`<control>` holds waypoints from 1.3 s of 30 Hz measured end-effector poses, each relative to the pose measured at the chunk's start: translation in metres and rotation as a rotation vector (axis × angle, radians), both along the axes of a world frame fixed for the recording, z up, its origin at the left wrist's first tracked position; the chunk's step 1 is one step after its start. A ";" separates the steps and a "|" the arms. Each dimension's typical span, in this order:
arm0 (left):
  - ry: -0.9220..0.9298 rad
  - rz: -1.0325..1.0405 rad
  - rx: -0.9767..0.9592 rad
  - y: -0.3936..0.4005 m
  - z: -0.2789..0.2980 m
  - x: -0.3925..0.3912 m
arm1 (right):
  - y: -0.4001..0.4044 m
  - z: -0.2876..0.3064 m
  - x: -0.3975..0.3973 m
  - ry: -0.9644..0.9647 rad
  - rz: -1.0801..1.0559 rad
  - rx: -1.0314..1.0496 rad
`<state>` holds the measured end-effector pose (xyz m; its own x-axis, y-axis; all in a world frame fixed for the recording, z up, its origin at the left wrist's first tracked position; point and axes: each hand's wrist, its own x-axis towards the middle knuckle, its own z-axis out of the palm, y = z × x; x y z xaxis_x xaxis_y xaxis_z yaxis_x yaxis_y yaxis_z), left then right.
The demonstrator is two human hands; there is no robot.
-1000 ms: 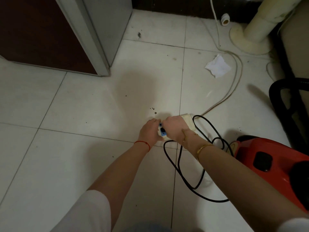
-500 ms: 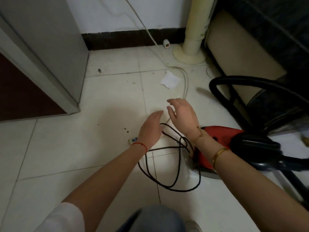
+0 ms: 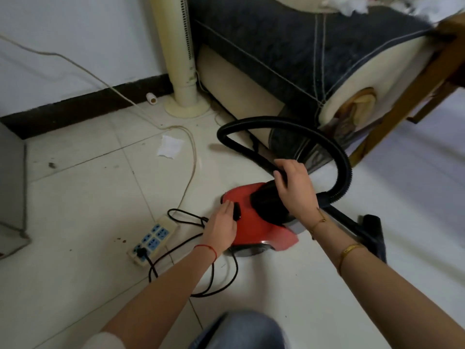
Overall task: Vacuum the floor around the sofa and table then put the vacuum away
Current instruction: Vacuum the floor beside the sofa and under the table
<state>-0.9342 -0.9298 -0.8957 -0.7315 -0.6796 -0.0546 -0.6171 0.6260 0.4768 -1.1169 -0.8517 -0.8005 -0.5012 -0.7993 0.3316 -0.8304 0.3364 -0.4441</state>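
Partly hidden under my hands, the red vacuum (image 3: 254,222) sat on the floor beside the sofa (image 3: 302,59). My left hand (image 3: 221,227) lay flat on it; my right hand (image 3: 294,187) gripped its black handle (image 3: 264,202). No readable label.

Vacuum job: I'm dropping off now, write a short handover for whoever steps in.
Left hand: fingers straight, resting on the red vacuum by its black switch.
Right hand: curled round the black handle where the hose joins.
Vacuum sits on the tiled floor beside the sofa; its black cord is plugged into the power strip.
Done: plugged in.
Left: switch on, vacuum around the sofa and table (the white paper scrap and dark crumbs lie nearby), then unplug and put away.
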 end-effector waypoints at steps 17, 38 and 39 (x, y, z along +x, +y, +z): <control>-0.189 0.005 -0.220 0.016 -0.007 -0.015 | 0.015 -0.026 -0.022 -0.063 -0.049 0.051; 0.189 -0.225 -0.355 -0.005 0.109 -0.097 | 0.058 0.031 -0.076 0.021 -0.217 -0.108; 0.223 -0.256 -0.378 -0.002 0.120 -0.110 | 0.063 0.035 -0.084 0.018 -0.232 -0.114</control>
